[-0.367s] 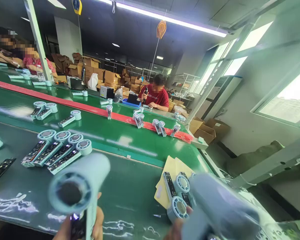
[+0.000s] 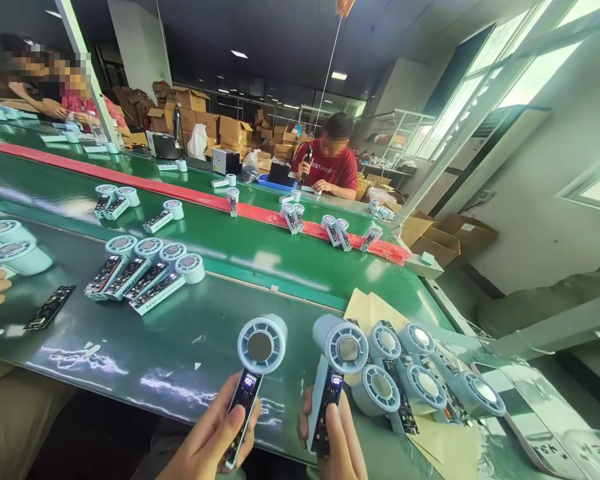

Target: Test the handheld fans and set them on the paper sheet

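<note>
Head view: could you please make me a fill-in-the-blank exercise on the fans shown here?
The left hand holds the left fan and the right hand the right fan, both over the ____ table.
The row of fans further left numbers ____.
The seated person across the belt wears a ____ shirt.
Missing: green; four; red.

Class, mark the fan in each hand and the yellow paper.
left-hand fan [image 2: 260, 347], head view, round grille.
right-hand fan [image 2: 348, 349], head view, round grille.
yellow paper [image 2: 367, 308], head view, bare far corner.
</note>
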`<state>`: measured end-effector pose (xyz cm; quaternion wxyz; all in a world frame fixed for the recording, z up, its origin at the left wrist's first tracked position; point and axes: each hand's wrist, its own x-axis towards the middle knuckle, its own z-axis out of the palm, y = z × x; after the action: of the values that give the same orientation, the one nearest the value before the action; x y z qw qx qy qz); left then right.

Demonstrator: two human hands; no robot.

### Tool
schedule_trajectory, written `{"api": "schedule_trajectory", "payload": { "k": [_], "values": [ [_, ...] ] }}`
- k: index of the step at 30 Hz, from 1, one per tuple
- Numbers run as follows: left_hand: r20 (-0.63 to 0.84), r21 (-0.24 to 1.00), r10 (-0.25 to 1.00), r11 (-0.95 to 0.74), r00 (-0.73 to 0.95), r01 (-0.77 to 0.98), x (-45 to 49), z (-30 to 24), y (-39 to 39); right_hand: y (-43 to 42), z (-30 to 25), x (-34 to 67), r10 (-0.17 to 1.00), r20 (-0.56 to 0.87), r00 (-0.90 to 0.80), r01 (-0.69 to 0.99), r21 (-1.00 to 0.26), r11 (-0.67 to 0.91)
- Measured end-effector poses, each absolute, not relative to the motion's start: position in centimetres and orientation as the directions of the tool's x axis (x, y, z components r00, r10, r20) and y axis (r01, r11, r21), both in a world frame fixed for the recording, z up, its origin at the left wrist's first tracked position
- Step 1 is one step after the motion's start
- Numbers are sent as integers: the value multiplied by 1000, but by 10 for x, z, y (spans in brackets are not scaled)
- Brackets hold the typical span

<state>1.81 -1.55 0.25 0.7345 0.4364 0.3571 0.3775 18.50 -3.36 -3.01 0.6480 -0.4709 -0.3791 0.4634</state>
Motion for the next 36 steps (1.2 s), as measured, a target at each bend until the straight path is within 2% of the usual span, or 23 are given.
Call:
{"api": "schedule_trajectory", "payload": {
  "k": [4,13,17,22,27,36],
  "values": [
    [-235,936,871,322,431,-142,19,6,-15,-37,-29,187,975,70,211,-307,-942,134],
    [-213,943,882,299,420,-150,25,-3,-8,-37,-29,188,987,25,156,-377,-923,83],
    [-217,946,873,299,436,-128,27,0,-9,-37,-27,187,993,5,120,-480,-875,63],
    [-231,943,875,310,426,-125,27,1,-9,-37,-29,186,991,33,128,-470,-878,90],
    [-215,942,870,305,444,-142,27,5,-6,-35,-34,181,982,47,185,-567,-811,146],
    [-209,933,870,315,447,-177,28,-1,-5,-36,-22,181,971,-33,238,-484,-871,89]
  ]
}}
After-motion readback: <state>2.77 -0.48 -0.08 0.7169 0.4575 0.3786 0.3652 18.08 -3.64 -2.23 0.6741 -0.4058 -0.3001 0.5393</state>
